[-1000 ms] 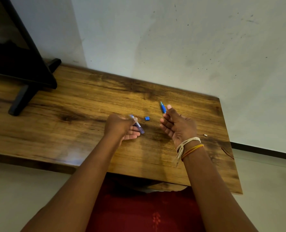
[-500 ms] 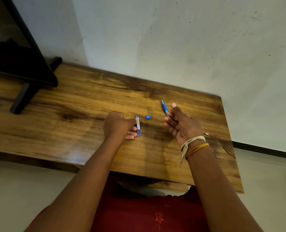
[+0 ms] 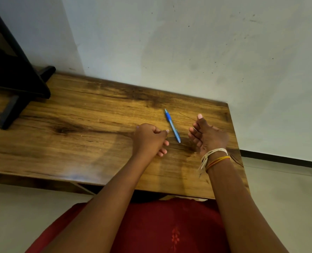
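A blue pen (image 3: 172, 126) lies flat on the wooden table (image 3: 78, 128), its tip pointing away from me, and neither hand touches it. Just left of the pen's near end, my left hand (image 3: 149, 139) rests on the table with its fingers curled in and the thumb against the forefinger; nothing shows inside it. On the pen's right, my right hand (image 3: 206, 136) sits on its edge, palm toward the pen, fingers loosely bent and thumb raised, holding nothing.
A black stand (image 3: 14, 84) with a foot occupies the table's far left. The wall (image 3: 188, 52) runs along the table's back edge. The table's right edge is close beside my right wrist, which wears thread bands (image 3: 215, 157).
Both hands held pen parts before. Now one whole pen lies on the table between them and both hands have let go. The small blue piece on the table is no longer visible.
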`<state>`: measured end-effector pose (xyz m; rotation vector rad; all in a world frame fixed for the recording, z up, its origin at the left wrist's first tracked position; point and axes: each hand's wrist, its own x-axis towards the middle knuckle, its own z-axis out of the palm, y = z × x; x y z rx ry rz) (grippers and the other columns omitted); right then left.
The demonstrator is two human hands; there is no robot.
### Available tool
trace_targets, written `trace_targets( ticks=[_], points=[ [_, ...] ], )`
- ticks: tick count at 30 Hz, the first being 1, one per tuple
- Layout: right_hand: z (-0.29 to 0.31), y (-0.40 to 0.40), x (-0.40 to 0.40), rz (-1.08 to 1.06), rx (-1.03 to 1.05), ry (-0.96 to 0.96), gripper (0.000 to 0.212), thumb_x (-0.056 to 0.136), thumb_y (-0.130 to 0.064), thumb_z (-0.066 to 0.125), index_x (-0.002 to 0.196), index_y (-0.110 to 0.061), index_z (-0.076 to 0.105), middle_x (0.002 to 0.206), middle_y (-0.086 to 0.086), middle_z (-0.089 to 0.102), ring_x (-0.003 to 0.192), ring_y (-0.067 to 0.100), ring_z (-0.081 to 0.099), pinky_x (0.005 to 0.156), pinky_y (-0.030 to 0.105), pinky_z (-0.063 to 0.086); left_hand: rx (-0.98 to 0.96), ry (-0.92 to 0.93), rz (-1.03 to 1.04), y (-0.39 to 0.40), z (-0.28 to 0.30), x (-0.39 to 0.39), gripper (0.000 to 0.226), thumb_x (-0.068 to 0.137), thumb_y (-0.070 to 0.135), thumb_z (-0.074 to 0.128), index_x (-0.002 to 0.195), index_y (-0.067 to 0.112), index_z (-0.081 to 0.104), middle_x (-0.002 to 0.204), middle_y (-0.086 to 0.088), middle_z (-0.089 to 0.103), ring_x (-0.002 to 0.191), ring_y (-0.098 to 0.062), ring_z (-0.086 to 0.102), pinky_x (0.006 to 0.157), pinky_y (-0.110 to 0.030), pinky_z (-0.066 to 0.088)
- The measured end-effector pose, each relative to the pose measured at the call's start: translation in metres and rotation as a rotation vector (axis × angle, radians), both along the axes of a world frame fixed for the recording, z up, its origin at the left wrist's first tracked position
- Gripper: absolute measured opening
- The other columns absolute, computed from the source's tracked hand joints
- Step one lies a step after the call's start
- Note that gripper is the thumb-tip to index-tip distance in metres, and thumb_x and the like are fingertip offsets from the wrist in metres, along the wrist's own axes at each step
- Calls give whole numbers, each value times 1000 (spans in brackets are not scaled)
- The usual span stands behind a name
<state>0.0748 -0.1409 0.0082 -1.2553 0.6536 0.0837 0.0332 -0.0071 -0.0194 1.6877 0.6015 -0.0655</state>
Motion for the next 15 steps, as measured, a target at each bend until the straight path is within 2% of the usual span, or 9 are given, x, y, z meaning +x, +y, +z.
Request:
trace_targets(
  ticks=[3, 7, 9, 12, 15],
  points=[
    [-1, -13, -2, 16, -87, -29, 23, 80, -20, 77, 86, -4, 62, 75, 11, 70, 47, 14, 67, 46, 27, 57, 14, 11, 3, -18, -5, 5, 21, 88, 21, 63, 76, 4, 64, 57, -3, 69, 36, -14, 62, 34, -22, 48],
    [-1, -26, -7, 57, -224, -63, 23, 79, -21, 78, 81, -4, 63, 77, 13, 72, 50, 17, 69, 51, 30, 60, 245, -1, 27, -36, -12, 15, 27, 83, 33, 67, 78, 7, 65, 67, -6, 71, 52, -20, 69, 54, -38, 60],
    [1, -30, -9, 70, -278, -70, 22, 79, -22, 78, 81, -3, 66, 76, 13, 73, 53, 19, 70, 54, 32, 61, 414, -7, 17, -43, -13, 20, 34, 78, 43, 70, 81, 9, 66, 75, -6, 71, 66, -23, 70, 61, -38, 59],
    [3, -36, -11, 79, -323, -93, 21, 80, -22, 77, 75, -5, 66, 73, 11, 72, 52, 18, 69, 50, 29, 59, 585, -14, 27, -49, -12, 27, 38, 73, 44, 75, 86, 11, 63, 79, -1, 65, 70, -20, 65, 54, -31, 53],
    [4, -43, -12, 102, -341, -100, 23, 82, -22, 75, 84, -1, 68, 76, 12, 73, 55, 20, 70, 50, 27, 59, 610, 18, 20, -51, -14, 30, 30, 74, 37, 75, 84, 14, 58, 84, -6, 68, 72, -24, 69, 61, -35, 58]
  ],
)
